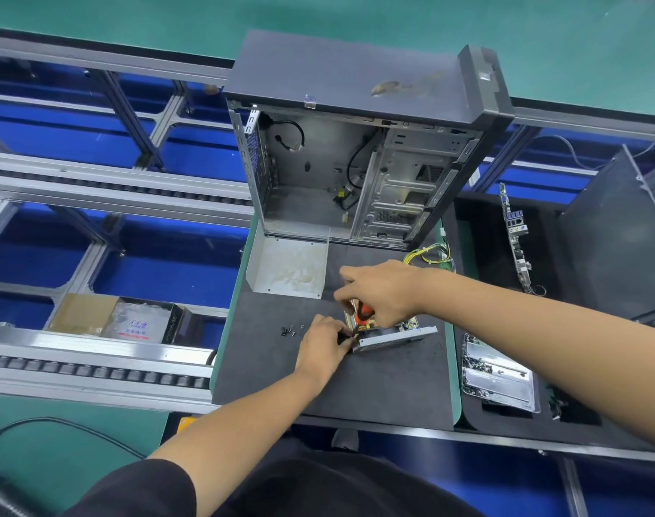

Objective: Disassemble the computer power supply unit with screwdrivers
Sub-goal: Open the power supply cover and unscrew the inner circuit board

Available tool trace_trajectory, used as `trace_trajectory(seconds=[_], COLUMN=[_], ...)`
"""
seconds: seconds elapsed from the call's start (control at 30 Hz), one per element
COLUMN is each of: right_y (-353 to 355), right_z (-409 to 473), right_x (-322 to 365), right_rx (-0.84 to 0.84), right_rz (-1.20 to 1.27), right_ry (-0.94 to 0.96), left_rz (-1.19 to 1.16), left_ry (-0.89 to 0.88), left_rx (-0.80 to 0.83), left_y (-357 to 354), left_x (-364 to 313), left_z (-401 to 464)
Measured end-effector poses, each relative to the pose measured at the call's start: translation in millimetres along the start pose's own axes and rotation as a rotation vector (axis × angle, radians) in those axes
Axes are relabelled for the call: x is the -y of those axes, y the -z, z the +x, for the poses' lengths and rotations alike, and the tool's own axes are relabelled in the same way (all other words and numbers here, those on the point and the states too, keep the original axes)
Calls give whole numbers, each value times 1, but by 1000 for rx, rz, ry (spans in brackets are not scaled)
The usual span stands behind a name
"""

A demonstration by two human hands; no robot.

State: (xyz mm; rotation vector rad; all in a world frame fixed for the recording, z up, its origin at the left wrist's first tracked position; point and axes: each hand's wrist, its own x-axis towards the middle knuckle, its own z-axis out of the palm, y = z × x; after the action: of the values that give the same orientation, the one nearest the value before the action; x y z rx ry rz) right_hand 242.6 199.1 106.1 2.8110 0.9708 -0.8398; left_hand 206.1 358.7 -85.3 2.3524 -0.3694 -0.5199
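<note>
The opened power supply unit (397, 335) lies on the dark mat (356, 386), its grey base and circuit board partly hidden by my hands. My right hand (382, 292) is closed around an orange-handled screwdriver (365, 313) held upright over the unit's left part. My left hand (324, 345) grips the unit's left corner, where black cables show between the fingers. The removed grey metal cover (288, 268) lies upside down farther back on the mat. Several small black screws (289, 331) sit on the mat left of my left hand.
An open, gutted computer case (356, 162) stands behind the mat. Yellow-green wires (430, 253) lie at its right foot. A tray of metal parts (497, 375), a motherboard on edge (516, 240) and another case (624, 236) are on the right. Roller conveyor rails (94, 363) and a box (132, 319) are left.
</note>
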Motion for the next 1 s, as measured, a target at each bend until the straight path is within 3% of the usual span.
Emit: trace_trajectory(seconds=[0.17, 0.27, 0.4, 0.63, 0.87, 1.0], right_y=[1, 0, -2, 3, 2, -1], right_z=[4, 5, 1, 8, 8, 11], right_x=[4, 3, 0, -2, 1, 8], right_rx=[-66, -53, -12, -55, 35, -34], right_rz=[-262, -158, 166, -228, 188, -35], right_ry=[-77, -22, 38, -22, 77, 46], left_rz=[54, 107, 117, 98, 140, 165], left_ry=[-8, 9, 68, 90, 29, 53], left_rx=[30, 21, -18, -51, -69, -68], left_y=[3, 3, -1, -4, -7, -8], left_x=[1, -2, -11, -12, -13, -12], left_z=[-1, -3, -3, -5, -5, -4])
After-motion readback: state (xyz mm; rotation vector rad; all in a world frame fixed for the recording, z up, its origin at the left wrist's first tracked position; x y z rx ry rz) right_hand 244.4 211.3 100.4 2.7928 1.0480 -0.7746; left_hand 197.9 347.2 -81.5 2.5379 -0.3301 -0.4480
